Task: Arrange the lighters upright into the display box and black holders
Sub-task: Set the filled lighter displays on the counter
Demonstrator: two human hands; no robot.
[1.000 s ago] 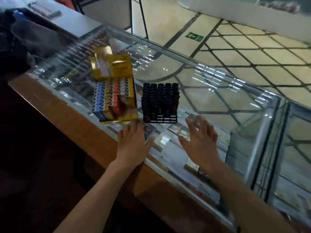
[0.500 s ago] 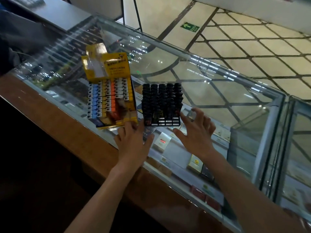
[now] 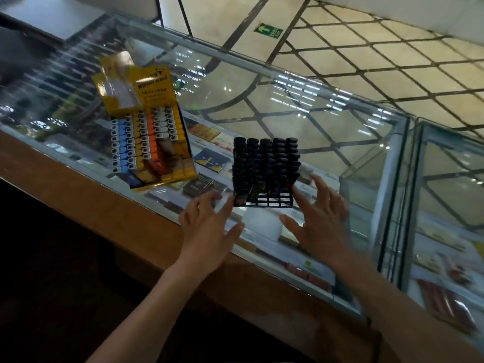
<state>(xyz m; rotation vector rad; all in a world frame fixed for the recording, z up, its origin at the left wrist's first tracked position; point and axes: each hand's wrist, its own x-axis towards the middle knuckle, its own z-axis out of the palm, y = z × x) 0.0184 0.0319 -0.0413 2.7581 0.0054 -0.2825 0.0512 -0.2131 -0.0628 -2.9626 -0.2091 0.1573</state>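
A person reaches with both bare hands across a glass-topped table (image 3: 301, 106) toward a black holder (image 3: 264, 174) packed with black lighters (image 3: 265, 159). The holder stands on the glass near the table's wooden front edge (image 3: 110, 205); its rows are filled upright except for the nearest row, where several grid cells show open.

The left hand (image 3: 207, 226) hovers just beside the holder's near left corner, its fingers (image 3: 203, 203) spread and relaxed, grasping nothing; whether a fingertip touches the holder cannot be told through the motion blur. The right hand (image 3: 319, 221) sits at the holder's near right corner, fingers (image 3: 318, 183) splayed and loose, also empty; its upper fingertips lie against or just beside the holder's right side.

To the left of the holder, apart from it, a yellow display box (image 3: 180, 142) lies tilted on the glass with its printed flap (image 3: 152, 85) raised at the far end. Inside stand columns of lighters in blue (image 3: 123, 145), yellow (image 3: 140, 141), orange (image 3: 153, 137) and white (image 3: 166, 125), their metal tops showing; the box's near right part holds none.

Beneath the glass, packets of goods (image 3: 209, 159) lie on the shelf. Beyond the table, a tiled floor carries a green arrow sign (image 3: 268, 30).
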